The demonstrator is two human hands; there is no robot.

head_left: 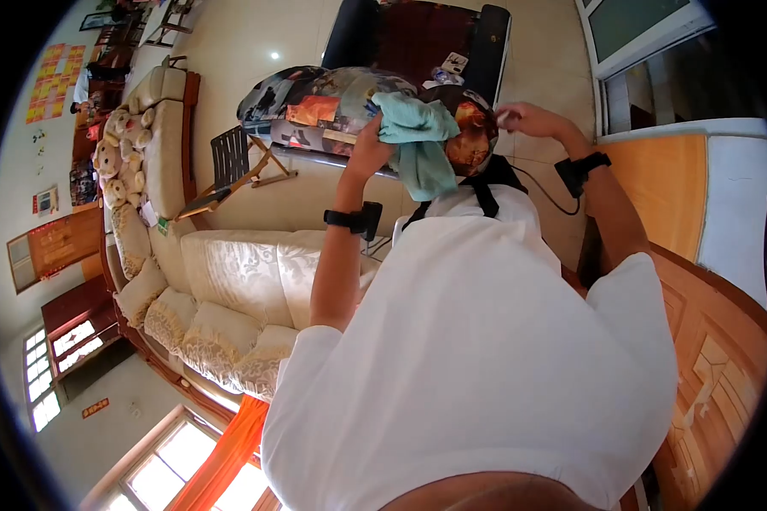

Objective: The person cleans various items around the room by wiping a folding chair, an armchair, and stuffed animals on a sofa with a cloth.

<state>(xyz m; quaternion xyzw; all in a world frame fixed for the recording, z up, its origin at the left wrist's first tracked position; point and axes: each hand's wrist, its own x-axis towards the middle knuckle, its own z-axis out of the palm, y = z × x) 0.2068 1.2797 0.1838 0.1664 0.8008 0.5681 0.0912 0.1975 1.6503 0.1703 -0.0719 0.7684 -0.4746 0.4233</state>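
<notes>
My left hand (370, 152) is closed on a teal towel (418, 119), which is bunched at the top and hangs down in front of my legs. Under and behind the towel is a patterned, padded cover (315, 85) with dark, orange and grey prints. My right hand (533, 120) is at the right end of this cover, by its orange printed part (471, 136). Its fingers are bent together toward the cover's edge; whatever lies between them is too small to make out. Both wrists wear black bands.
Behind the cover stands a low dark table (426, 34) with small items (453, 64) on it. A folding chair (230, 166) is to the left, before a cream sofa (230, 264). Teddy bears (123, 157) sit on another sofa section. A glazed door (639, 34) is at the right.
</notes>
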